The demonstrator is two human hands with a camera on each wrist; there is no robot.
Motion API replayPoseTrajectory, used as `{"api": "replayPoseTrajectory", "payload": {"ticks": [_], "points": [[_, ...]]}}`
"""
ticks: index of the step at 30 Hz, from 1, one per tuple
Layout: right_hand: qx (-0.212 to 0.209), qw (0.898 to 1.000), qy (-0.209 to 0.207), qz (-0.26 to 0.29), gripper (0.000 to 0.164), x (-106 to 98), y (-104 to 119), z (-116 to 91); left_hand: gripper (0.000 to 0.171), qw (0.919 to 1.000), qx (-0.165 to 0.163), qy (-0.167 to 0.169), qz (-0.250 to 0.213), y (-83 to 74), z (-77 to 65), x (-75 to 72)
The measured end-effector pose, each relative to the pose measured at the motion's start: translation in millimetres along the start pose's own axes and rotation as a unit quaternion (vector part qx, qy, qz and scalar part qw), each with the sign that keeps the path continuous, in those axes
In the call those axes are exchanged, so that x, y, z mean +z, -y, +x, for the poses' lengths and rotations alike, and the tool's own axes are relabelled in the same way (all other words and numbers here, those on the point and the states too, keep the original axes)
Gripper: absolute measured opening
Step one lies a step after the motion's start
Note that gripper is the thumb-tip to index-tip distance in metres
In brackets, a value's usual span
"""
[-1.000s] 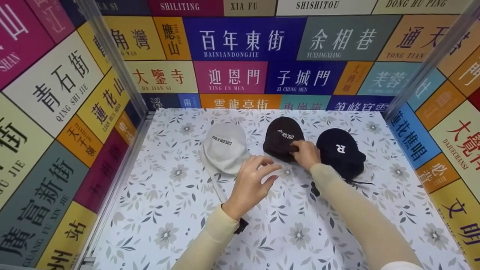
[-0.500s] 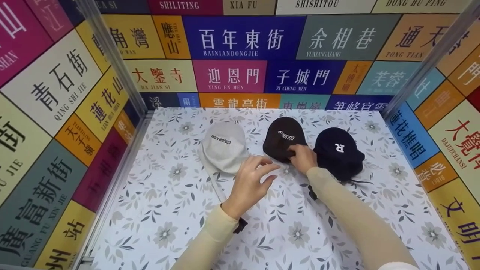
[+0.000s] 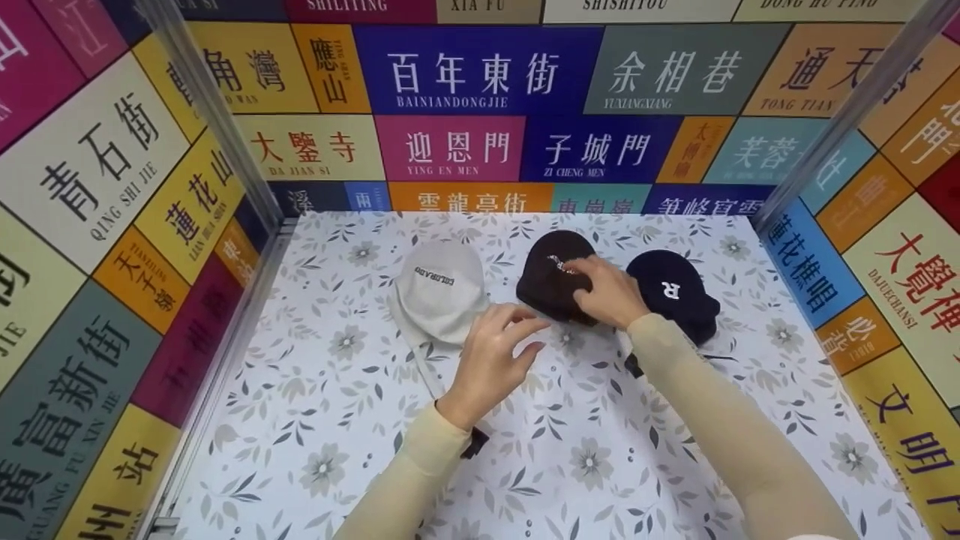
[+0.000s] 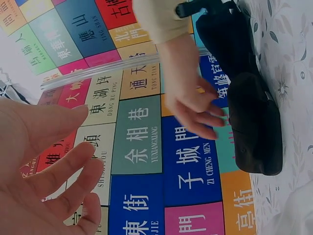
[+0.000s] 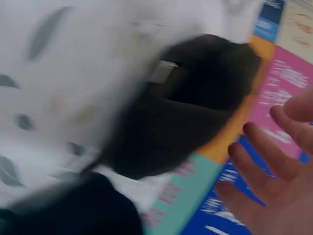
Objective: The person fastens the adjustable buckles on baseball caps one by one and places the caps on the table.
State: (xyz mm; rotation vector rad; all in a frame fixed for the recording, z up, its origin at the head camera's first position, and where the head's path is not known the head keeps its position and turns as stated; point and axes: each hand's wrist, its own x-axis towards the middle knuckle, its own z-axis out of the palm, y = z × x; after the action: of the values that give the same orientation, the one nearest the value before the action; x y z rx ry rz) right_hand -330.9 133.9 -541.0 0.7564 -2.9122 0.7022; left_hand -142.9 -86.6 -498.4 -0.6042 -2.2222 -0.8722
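Note:
Three caps lie in a row on the tabletop. The dark brown cap [image 3: 541, 281] is in the middle, and my right hand [image 3: 611, 292] hovers over its right side, hiding part of the lettering. In the right wrist view, the fingers of that hand [image 5: 266, 176] are spread beside the brown cap [image 5: 161, 129], holding nothing. A light grey cap [image 3: 441, 296] marked COLORADO rests to the left. My left hand [image 3: 491, 364] is in front of it, fingers loosely bent and nothing in them. At the right sits a navy cap [image 3: 667, 270] with a white R, partly covered by the right forearm.
A white floral cloth [image 3: 592, 450] covers the table. Walls of colourful sign panels [image 3: 480, 67] close off the back and both sides, with metal posts [image 3: 206, 112] at the corners. A strap [image 3: 426, 371] trails from the grey cap toward the left wrist.
My right hand has let go of the brown cap's edge, which it was pinching, and lifted up over the cap. The left hand keeps its pose. The head view has shifted slightly.

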Motion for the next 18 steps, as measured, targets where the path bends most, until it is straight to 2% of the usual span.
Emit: {"api": "replayPoseTrajectory", "payload": {"ticks": [4, 7, 13, 18], "points": [[-0.028, 0.998, -0.06, 0.007, 0.047, -31.7, 21.0, -8.8, 0.033, 1.0, 0.0, -0.007, 0.002, 0.1, 2.6, 0.4], [-0.049, 0.992, -0.113, 0.021, 0.043, -53.5, 35.5, -23.2, 0.032, 0.9999, 0.004, -0.014, 0.001, -0.3, 3.5, 1.1], [-0.08, 0.969, -0.228, 0.051, 0.037, -87.2, 57.1, -66.3, 0.035, 0.9995, 0.007, -0.028, -0.01, -1.6, 5.1, 4.3], [-0.09, 0.955, -0.271, 0.083, 0.036, -96.9, 64.7, -103.9, 0.035, 0.9995, 0.007, -0.026, -0.014, -3.9, 6.7, 6.4]]}}
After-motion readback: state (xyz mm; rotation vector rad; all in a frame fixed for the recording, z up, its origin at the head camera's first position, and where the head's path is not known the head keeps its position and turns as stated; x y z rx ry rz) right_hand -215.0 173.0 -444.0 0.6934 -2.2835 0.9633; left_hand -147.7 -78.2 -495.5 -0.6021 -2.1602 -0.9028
